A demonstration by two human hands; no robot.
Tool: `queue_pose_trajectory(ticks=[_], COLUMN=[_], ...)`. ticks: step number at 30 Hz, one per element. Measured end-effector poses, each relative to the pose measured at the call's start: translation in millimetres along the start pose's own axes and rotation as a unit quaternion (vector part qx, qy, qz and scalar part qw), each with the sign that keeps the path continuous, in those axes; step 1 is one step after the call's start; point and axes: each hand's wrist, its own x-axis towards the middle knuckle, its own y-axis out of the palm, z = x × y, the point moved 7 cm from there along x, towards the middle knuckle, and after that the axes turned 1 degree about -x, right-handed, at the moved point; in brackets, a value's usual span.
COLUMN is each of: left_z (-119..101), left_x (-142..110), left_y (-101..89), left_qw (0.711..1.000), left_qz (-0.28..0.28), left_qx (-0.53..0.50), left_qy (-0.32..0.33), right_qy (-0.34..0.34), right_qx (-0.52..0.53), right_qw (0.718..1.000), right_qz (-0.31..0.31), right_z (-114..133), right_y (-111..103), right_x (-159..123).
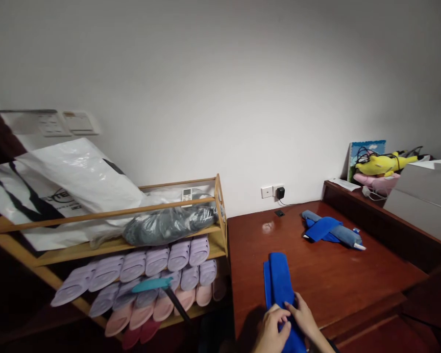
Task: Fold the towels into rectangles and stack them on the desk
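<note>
A long strip of folded blue cloth [279, 274] lies on the reddish-brown wooden table near its front edge. My left hand [274, 329] is on the strip's near part, fingers curled in against the fabric. Beside it, my right hand [302, 314] holds the right edge of the same cloth between thumb and fingers. The cloth's nearest end runs out of the picture below. Farther back on the right rests a rolled grey-blue bundle [347, 236], with a blue cloth band [322, 227] lying across it. A white tip pokes out of the roll's near end.
Left of the table [257, 235] stands a wooden rack [222, 211] with slippers [180, 255], a white bag [84, 171] and a plastic-wrapped grey bundle [169, 225]. A teal-headed, black-handled tool [152, 284] juts out before it. A raised ledge [375, 220] holds a yellow plush toy [380, 164] and white drawers [426, 191].
</note>
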Motion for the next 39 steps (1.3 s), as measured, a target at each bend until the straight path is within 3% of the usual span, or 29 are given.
queue_pose_trajectory(ticks=[2,4,7,11,14,19,23,26,28,31,35,37,39], left_z=[12.9,28.5,44.9,53.9,53.4,56.0,60.5,62.2,59.4,49.0,44.1,44.8,44.7], left_x=[-1.7,-1.6,1.2,0.2,-3.8,-11.4,-19.7,-23.8,-21.7,-9.0,12.2,18.2,19.6], left_y=[-6.1,-5.0,11.8,28.7,24.4,14.9,8.0,5.3,8.1,21.1,42.1,49.6,51.6], left_qw=[0.997,0.990,0.975,0.956,0.950,0.951,0.951,0.950,0.951,0.953,0.951,0.951,0.950], left_qz=[-0.053,-0.070,-0.015,0.043,0.017,-0.002,-0.003,0.009,0.012,-0.009,-0.050,-0.043,-0.032], left_qx=[0.050,0.124,0.221,0.291,0.311,0.309,0.308,0.310,0.308,0.303,0.304,0.305,0.308], left_qy=[-0.002,-0.009,0.007,0.024,0.032,0.022,-0.003,-0.030,-0.034,0.005,0.028,0.036,0.048], right_qy=[-0.039,-0.114,-0.205,-0.213,-0.195,-0.153,-0.118,-0.114,-0.154,-0.220,-0.177,-0.175,-0.191], right_qx=[-0.081,-0.195,-0.326,-0.437,-0.440,-0.348,-0.346,-0.356,-0.331,-0.204,-0.042,-0.050,-0.113], right_qw=[0.995,0.970,0.918,0.870,0.873,0.921,0.924,0.917,0.920,0.950,0.983,0.983,0.973], right_qz=[-0.046,-0.092,-0.091,-0.085,-0.078,-0.081,-0.113,-0.142,-0.142,-0.080,0.020,0.041,0.056], right_z=[-4.6,3.7,20.9,29.5,27.3,12.3,-0.8,2.4,15.9,38.6,40.6,35.8,30.2], right_y=[-19.2,-28.0,-8.3,23.5,21.0,-35.1,-90.2,-105.6,-91.5,-40.8,29.0,46.4,49.8], right_x=[-1.9,-9.8,-25.4,-35.1,-27.9,6.8,24.2,20.6,12.7,-0.9,-9.9,-11.1,-9.7])
